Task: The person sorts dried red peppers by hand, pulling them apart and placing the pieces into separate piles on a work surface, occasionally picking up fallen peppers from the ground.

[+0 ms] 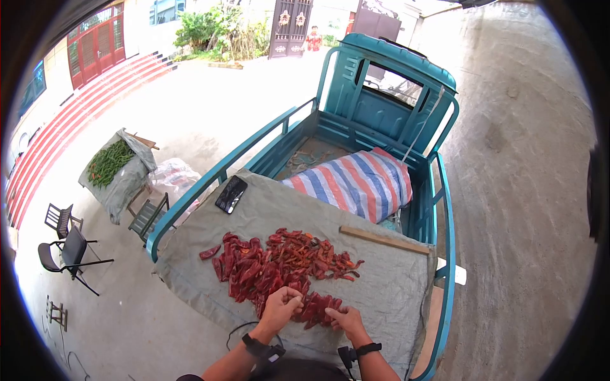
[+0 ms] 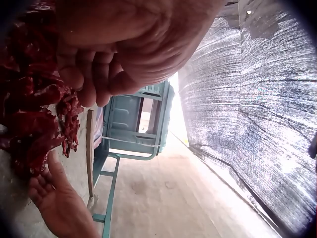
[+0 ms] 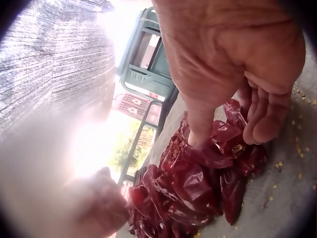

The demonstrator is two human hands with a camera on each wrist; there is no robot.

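Observation:
Dried red peppers (image 1: 254,267) lie heaped on a grey cloth (image 1: 197,254), glossy and wrinkled. My left hand (image 1: 281,312) is raised at the pile's near edge, fingers curled towards the thumb; in the left wrist view this hand (image 2: 129,44) shows nothing between its visible fingers. At the near right end of the pile my right hand (image 1: 349,322) grips some peppers (image 1: 316,309). Seen from the right wrist, the thumb side of the right hand (image 3: 228,64) presses on the peppers (image 3: 193,183), and the other fingers curl beside them.
Behind the pile are a wooden strip (image 1: 384,240), a black phone (image 1: 231,194) and a striped sack (image 1: 356,182), within the teal truck bed's rails (image 1: 447,235). Pale seeds (image 3: 280,163) dot the cloth. Green peppers (image 1: 110,162) and chairs (image 1: 73,251) stand off to the left.

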